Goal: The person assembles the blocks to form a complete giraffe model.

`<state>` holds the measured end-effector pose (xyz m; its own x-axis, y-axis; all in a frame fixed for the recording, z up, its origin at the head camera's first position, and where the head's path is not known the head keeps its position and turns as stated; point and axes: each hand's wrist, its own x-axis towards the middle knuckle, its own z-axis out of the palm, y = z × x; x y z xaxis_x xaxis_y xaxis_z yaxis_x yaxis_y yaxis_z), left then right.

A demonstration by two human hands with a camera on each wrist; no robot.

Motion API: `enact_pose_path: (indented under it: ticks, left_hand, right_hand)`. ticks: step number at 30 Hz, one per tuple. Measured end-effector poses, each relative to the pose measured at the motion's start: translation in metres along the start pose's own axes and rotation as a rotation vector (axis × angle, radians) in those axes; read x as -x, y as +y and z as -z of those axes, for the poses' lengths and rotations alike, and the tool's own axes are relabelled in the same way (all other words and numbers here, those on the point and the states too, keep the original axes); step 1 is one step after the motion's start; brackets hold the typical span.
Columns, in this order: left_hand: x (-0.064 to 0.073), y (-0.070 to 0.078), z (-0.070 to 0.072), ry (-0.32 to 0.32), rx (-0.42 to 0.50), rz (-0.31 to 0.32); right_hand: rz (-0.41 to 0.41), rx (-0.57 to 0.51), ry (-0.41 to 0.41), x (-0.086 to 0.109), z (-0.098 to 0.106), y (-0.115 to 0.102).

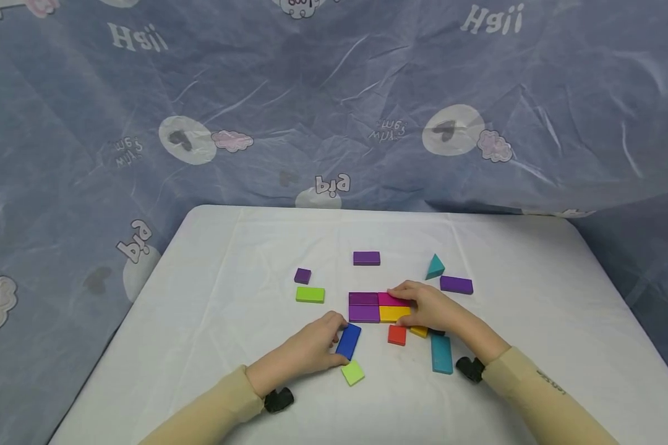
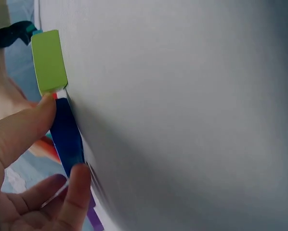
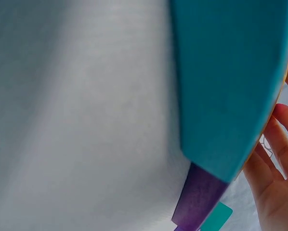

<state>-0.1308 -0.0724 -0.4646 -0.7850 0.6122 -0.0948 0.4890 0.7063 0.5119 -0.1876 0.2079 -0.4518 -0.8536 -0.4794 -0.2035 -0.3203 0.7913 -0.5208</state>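
My left hand [image 1: 307,346] holds a blue rectangular block [image 1: 349,342] between thumb and fingers, also seen gripped at its two ends in the left wrist view. Just below its thumb lies a lime green square block [image 1: 353,372]. My right hand [image 1: 431,307] reaches over a magenta block [image 1: 391,299] and a yellow block [image 1: 394,314], index fingertip at the magenta one's far edge, thumb at the yellow one's near edge. Two purple blocks, one darker [image 1: 363,298] and one lighter [image 1: 363,314], adjoin them on the left, making a flat rectangle.
A red block [image 1: 397,335], a partly hidden orange-yellow block [image 1: 419,332] and a teal block [image 1: 441,354] lie nearest the right hand. Farther off are a teal triangle [image 1: 435,267], purple blocks [image 1: 366,258] and a lime green rectangle [image 1: 310,295] on the white-covered table [image 1: 245,259].
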Motion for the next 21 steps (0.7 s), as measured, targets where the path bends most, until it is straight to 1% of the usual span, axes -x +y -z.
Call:
enact_pose_path:
  ticks: [4, 8, 12, 15, 21]
  left_hand:
    - [-0.003, 0.006, -0.005, 0.032, -0.019, 0.012]
    - [-0.004, 0.011, -0.010, 0.063, 0.004, 0.047]
    - [-0.005, 0.016, -0.012, 0.077, 0.039, 0.088]
    - [-0.006, 0.018, -0.014, 0.084, 0.047, 0.115]
    - [-0.007, 0.023, -0.016, 0.106, 0.048, 0.135]
  right_hand:
    - [0.005, 0.003, 0.005, -0.001, -0.001, 0.001]
    - [0.002, 0.002, 0.002, 0.000, -0.001, 0.001]
    - [-0.001, -0.002, 0.002, -0.001, 0.000, 0.002]
    - [0.003, -0.003, 0.003, -0.001, -0.001, 0.002]
    - [0.010, -0.008, 0.008, 0.000, 0.000, 0.001]
